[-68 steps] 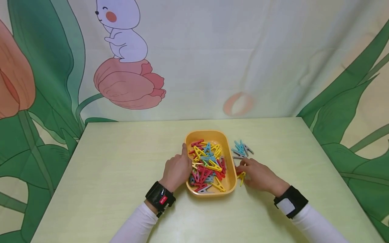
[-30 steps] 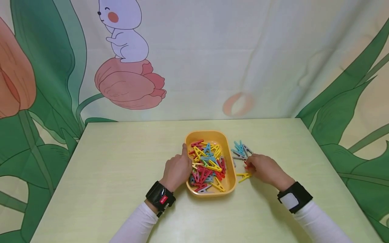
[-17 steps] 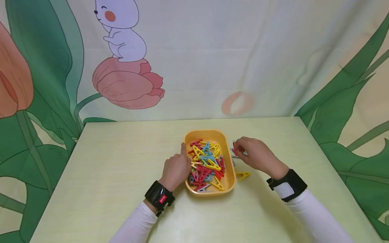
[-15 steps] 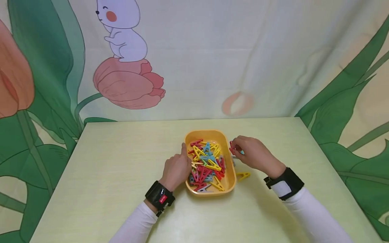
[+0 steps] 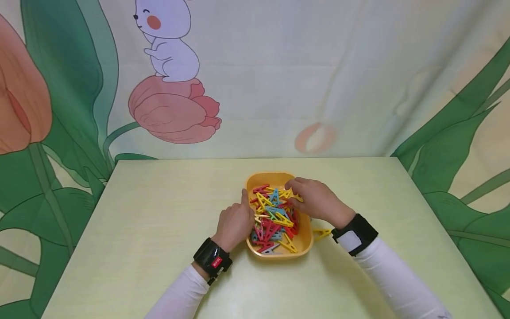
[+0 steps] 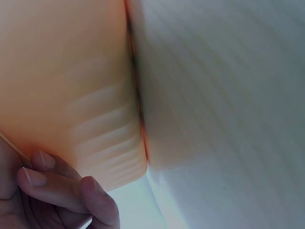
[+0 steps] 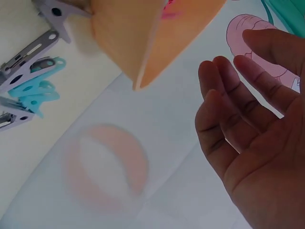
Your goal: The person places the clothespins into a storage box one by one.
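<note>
My left hand (image 5: 235, 223) grips the left side of a yellow plastic tray (image 5: 304, 232); in the left wrist view its curled fingers (image 6: 57, 188) lie against the tray's outer wall. Inside is a heap of red, yellow, blue and grey clothespins (image 5: 271, 230). Over the tray's right rim reaches my right hand (image 5: 318, 199), its thumb and fingers parted above the heap. A red clothespin (image 5: 284, 204) lies just below the thumb. The right wrist view shows the palm and loosely bent fingers with nothing between them.
On the table right of the tray lies a yellow clothespin (image 5: 322, 234). Grey clothespins (image 7: 31, 52) and blue clothespins (image 7: 38, 90) lie beyond it, mostly covered by the right hand in the head view. A printed curtain (image 5: 259, 88) hangs behind the table.
My right hand picked up a red clothespin from the table, carried it left over the tray and let it go there. The left hand stays at the tray's side.
</note>
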The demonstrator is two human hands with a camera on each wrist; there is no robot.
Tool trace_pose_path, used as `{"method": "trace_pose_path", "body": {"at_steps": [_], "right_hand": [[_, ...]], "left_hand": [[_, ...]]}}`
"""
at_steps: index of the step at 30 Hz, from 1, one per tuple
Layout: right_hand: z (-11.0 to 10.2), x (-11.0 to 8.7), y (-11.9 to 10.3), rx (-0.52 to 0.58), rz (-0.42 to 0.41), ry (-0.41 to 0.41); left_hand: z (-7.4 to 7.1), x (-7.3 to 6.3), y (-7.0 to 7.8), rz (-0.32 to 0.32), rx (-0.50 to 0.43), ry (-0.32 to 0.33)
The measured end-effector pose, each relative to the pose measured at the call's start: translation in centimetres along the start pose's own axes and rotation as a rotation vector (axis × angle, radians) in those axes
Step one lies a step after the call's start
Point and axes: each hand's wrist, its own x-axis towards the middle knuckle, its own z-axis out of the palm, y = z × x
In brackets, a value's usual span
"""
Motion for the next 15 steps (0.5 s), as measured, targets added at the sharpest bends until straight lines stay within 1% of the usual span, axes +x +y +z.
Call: {"method": "trace_pose_path", "body": {"at_steps": [2,4,8,10,12,15], "right_hand": [[-0.1,-0.2,0.4,-0.002,0.019,-0.007],[-0.3,-0.4,0.9,-0.012,0.027,0.006],[-1.0,-0.7,2.6,-0.041,0.015,0.071],[-1.2,-0.9,3.7,-0.046,0.021,0.087],[-1.1,-1.0,4.9,-0.045,0.042,0.08],[-0.5,-1.1,6.8,-0.027,0.101,0.039]], "left_hand": [[0.0,0.0,0.1,0.006,0.004,0.006],[0.0,0.0,0.1,0.011,0.004,0.014],[0.2,0.1,0.0,0.011,0.008,0.019],[0.2,0.1,0.0,0.008,0.009,0.017],[0.2,0.1,0.0,0.007,0.007,0.014],[0.2,0.0,0.1,0.005,0.007,0.009]]}}
